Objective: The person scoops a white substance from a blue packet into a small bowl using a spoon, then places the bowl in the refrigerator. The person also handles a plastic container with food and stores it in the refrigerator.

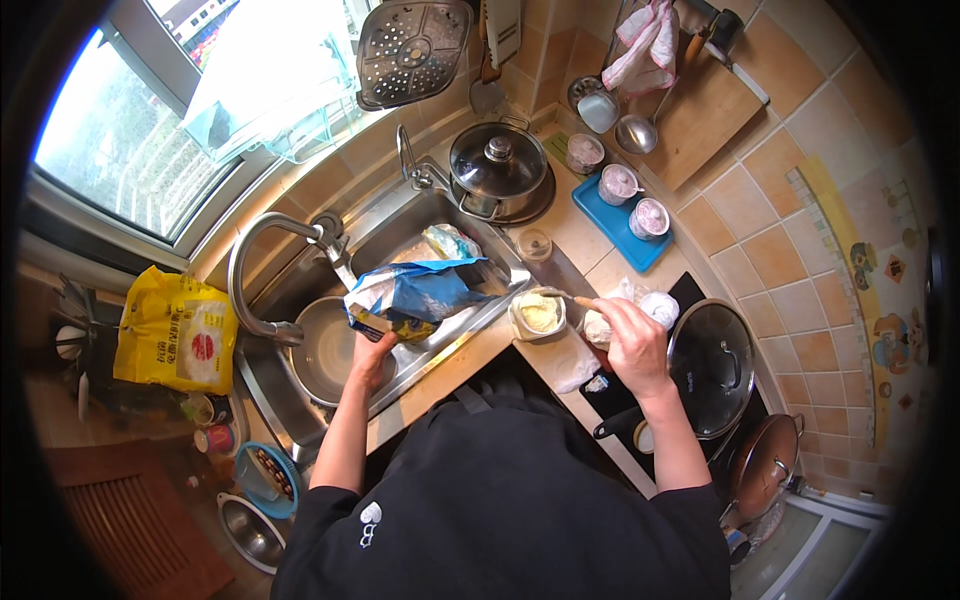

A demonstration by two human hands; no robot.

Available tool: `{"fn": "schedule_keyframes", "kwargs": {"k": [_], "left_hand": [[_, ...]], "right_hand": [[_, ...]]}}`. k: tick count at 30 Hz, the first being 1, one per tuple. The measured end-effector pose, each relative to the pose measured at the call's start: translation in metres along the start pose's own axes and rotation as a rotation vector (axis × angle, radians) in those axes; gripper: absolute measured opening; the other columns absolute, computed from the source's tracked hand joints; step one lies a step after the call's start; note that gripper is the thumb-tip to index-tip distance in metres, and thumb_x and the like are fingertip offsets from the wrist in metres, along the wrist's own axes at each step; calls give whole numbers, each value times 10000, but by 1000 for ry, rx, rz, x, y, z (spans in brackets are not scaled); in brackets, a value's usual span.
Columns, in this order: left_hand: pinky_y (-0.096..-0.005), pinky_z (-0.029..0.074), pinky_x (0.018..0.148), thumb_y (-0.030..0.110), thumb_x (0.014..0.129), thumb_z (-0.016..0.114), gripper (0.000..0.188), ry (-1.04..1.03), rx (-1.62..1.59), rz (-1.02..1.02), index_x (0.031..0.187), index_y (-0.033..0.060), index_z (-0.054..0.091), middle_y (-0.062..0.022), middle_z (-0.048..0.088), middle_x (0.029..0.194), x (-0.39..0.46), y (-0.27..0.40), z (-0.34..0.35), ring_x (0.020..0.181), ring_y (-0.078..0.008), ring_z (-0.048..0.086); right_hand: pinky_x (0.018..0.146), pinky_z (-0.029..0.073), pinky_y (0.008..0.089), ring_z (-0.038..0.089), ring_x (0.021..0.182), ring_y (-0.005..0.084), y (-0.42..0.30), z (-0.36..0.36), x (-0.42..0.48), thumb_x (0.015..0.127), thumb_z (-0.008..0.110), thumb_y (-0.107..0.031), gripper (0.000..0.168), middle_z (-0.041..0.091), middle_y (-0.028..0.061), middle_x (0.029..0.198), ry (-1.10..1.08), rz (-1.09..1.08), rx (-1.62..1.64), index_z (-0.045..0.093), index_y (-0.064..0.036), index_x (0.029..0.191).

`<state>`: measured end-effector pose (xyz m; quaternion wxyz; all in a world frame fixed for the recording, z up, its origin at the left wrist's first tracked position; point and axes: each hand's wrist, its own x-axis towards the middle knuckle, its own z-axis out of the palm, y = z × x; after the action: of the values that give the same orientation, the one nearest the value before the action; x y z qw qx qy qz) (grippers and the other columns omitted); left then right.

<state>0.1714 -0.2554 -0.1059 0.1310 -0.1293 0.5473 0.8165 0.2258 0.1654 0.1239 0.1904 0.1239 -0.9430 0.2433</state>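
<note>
My left hand (369, 358) grips the lower end of a blue and white plastic bag (420, 296), which is held tilted above the sink's edge. In my right hand (634, 341) is a spoon (574, 298) with a wooden-looking handle. Its metal bowl rests at the rim of a clear square container (538, 313) holding pale yellow powder. The container stands at the counter's corner, right of the sink. Just behind it is a round clear lid or jar (534, 245). White plastic bags (660, 309) lie beyond my right hand, which partly hides them.
A double steel sink (442, 202) has a pan (322, 352) in its left basin, under a curved faucet (259, 225). A lidded pot (499, 169) stands behind. Lidded cups (619, 184) sit on and beside a blue tray (645, 259). A lidded pan (709, 367) occupies the stove at right.
</note>
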Motion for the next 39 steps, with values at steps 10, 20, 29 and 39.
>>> {"fn": "schedule_keyframes", "kwargs": {"k": [10,20,29,39], "left_hand": [[-328,448,920,168,703,873,679,-94,33,-24,1262,67,502,-6,578,1135,-7,3,1,1054,-159,555],[-362,411,1040,220,657,911,954,-118,54,-25,1418,53,362,-52,527,1294,-30,34,7,1197,-200,518],[-368,356,1098,148,638,919,1107,-147,390,47,1480,-15,219,-145,401,1427,-28,50,16,1291,-240,442],[-328,480,918,13,676,856,809,-116,378,129,1336,52,390,-87,466,1274,-37,60,31,1120,-194,545]], "right_hand": [[738,562,371,682,871,308,-31,53,35,755,566,88,319,693,131,964,6,-126,314,675,-26,1033],[570,533,372,660,683,279,-28,122,54,687,581,-38,15,642,116,711,-409,-491,-15,594,-43,681],[950,482,346,596,1126,267,-47,170,36,944,506,-239,357,625,126,1228,-735,-609,-43,570,-93,1264],[947,479,344,590,1123,263,-58,167,22,955,498,-237,355,618,122,1231,-681,-307,150,563,-85,1270]]}}
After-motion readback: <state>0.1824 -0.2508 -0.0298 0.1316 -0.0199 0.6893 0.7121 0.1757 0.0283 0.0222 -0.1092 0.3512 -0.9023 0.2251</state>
